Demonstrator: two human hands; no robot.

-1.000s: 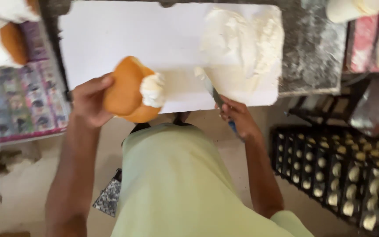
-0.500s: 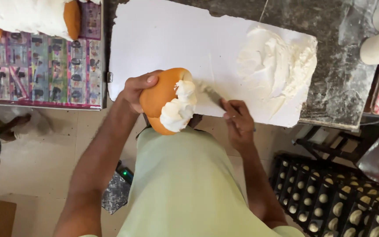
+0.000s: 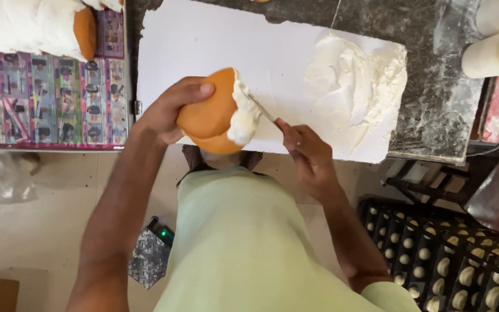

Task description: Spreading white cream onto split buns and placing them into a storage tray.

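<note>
left hand [image 3: 166,115]: fingers gripping bun [image 3: 210,112], held at near edge of white board [image 3: 203,40]
right hand [image 3: 307,153]: fingers pinching knife [image 3: 259,107], blade touching cream on bun
cream pile [image 3: 353,81]: lying on board, right of bun

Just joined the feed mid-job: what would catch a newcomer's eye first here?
At centre, the left hand grips an orange-brown bun while the right hand works a knife into white cream along its cut edge. A big cream mound sits at the white board's right end.
</note>
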